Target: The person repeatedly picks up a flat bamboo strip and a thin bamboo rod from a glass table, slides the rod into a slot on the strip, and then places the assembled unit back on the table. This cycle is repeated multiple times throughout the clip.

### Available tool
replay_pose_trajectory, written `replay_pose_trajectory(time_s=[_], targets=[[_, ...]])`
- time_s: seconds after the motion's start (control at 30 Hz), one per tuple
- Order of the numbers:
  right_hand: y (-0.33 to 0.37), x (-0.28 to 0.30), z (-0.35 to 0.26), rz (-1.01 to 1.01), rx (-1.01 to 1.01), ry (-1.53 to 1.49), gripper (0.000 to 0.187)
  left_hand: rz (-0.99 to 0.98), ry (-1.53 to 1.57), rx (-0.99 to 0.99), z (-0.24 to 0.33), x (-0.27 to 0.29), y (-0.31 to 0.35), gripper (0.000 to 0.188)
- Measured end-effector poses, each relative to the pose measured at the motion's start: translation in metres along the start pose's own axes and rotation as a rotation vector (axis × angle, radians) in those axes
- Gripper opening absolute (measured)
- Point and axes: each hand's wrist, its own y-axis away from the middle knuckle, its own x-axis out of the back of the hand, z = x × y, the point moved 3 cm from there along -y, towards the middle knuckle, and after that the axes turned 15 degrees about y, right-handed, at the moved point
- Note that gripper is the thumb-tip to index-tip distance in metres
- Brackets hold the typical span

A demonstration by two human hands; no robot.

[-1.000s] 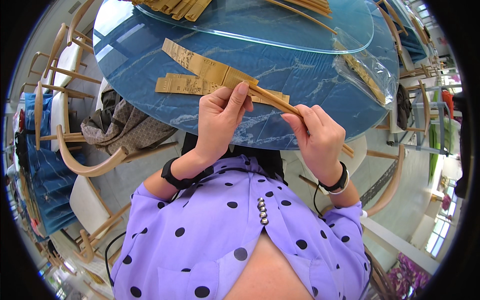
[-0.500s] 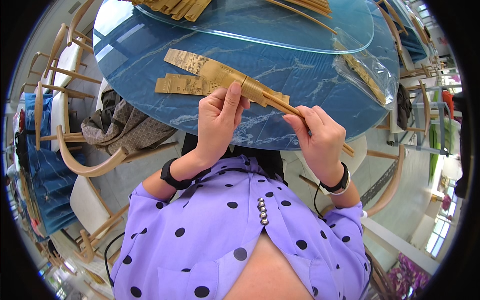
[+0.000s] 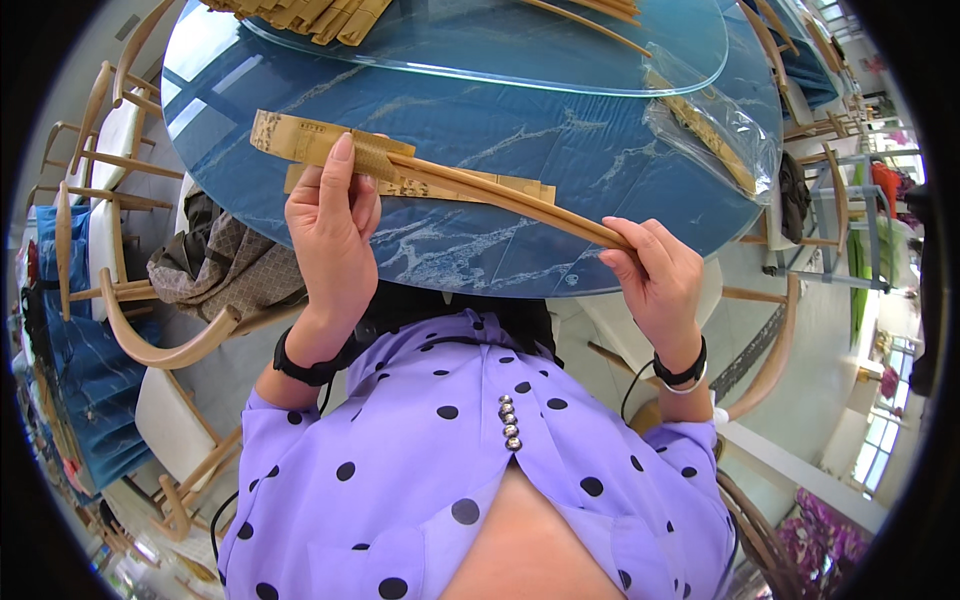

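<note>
My left hand (image 3: 335, 205) pinches a gold-brown paper chopstick sleeve (image 3: 300, 138) between thumb and fingers, above the near part of the table. A pair of wooden chopsticks (image 3: 500, 196) runs out of the sleeve's right end, their other tips inside it and hidden. At the far right of the chopsticks, my right hand (image 3: 660, 275) grips their ends with thumb and fingers. Beneath the held sleeve, flat paper sleeves (image 3: 535, 188) lie on the blue marble-patterned table (image 3: 430, 245).
A raised glass turntable (image 3: 520, 75) carries a pile of filled sleeves (image 3: 310, 18) at left and loose chopsticks (image 3: 590, 30) at right. A clear plastic bag (image 3: 750, 130) with sleeves lies to the right. Wooden chairs (image 3: 165, 345) and a patterned bag (image 3: 225, 265) stand left of the table.
My left hand has moved left with the sleeve, and my hands are farther apart. More chopstick length shows between them; the ends that stuck out past my right hand no longer show.
</note>
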Motion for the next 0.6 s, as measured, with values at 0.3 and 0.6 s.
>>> replay_pose_trajectory(time_s=[0.3,0.6], targets=[[0.010,0.008,0.015,-0.190,-0.118,-0.437,0.047,-0.039,-0.016,-0.003,0.002,0.005,-0.009,0.029],[0.008,0.009,0.018,-0.228,-0.132,-0.563,0.050,-0.093,-0.046,-0.061,0.005,0.007,-0.008,0.028]])
